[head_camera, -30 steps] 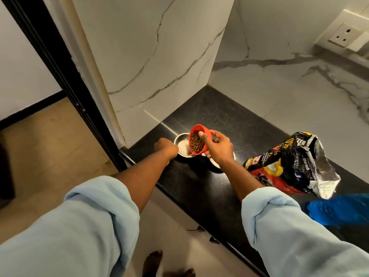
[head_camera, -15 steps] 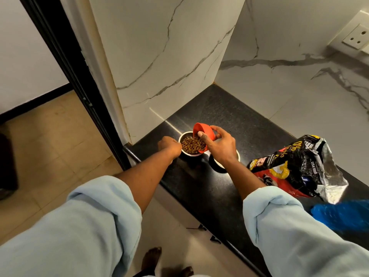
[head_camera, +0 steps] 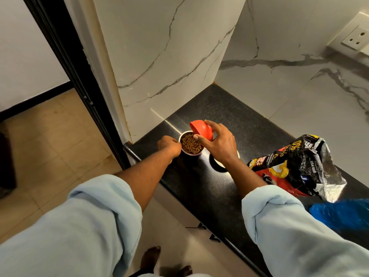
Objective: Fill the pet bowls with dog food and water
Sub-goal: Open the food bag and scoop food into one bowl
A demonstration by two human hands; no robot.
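A small steel bowl (head_camera: 201, 152) full of brown kibble (head_camera: 191, 145) stands near the left end of the black counter (head_camera: 199, 182). My left hand (head_camera: 169, 145) grips its left rim. Just above and right of it, my right hand (head_camera: 217, 145) holds a red scoop cup (head_camera: 201, 129) tipped upside down over the bowl. A second bowl (head_camera: 216, 162) sits right of the first, mostly hidden under my right wrist. An open black and red dog food bag (head_camera: 295, 166) lies on its side further right.
Marble walls close in the counter's left end and back. A blue plastic item (head_camera: 339, 214) lies at the right, near the counter's front edge. A wall socket (head_camera: 353, 39) is at the top right. Tiled floor and a dark door frame (head_camera: 79, 76) are to the left.
The scoop, full of kibble a second ago, has been tipped over. The kibble now fills the left bowl and the scoop is upside down. My left hand has stayed at the bowl's rim.
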